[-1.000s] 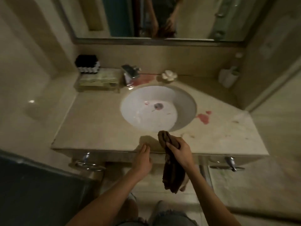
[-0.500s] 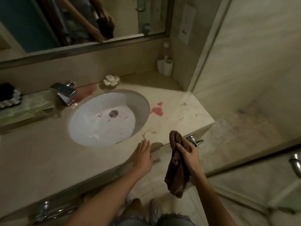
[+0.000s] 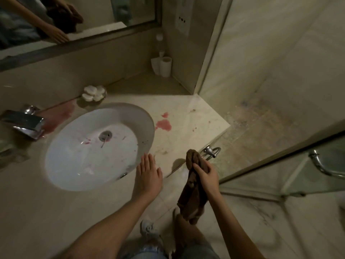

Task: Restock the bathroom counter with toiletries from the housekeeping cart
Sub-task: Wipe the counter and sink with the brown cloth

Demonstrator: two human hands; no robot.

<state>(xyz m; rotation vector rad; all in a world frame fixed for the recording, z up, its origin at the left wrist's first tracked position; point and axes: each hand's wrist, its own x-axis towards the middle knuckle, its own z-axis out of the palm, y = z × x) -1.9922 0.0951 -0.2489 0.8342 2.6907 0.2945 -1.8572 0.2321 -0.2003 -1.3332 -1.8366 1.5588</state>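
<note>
The left hand [image 3: 148,176] lies flat with straight fingers held together and holds nothing, its fingertips at the near right rim of the sink basin [image 3: 84,156]. The right hand [image 3: 206,174], further right of the basin off the front edge of the bathroom counter [image 3: 196,113], has its fingers curled round a bunched brown cloth [image 3: 192,200], which hangs down below the fist.

Pink stains [image 3: 164,125] lie on the counter just right of the basin, between it and the counter's far right corner. A larger pink patch [image 3: 59,114] spreads behind the basin beside the chrome faucet [image 3: 26,124] at its left. Behind the basin sits a small dish of white rounded pieces [image 3: 94,93]. Well behind and right of the basin, in the back corner, stand two white cylindrical containers [image 3: 162,66]; what they hold cannot be told. The basin itself has pink smears and small bits around its drain [image 3: 105,135].
</note>
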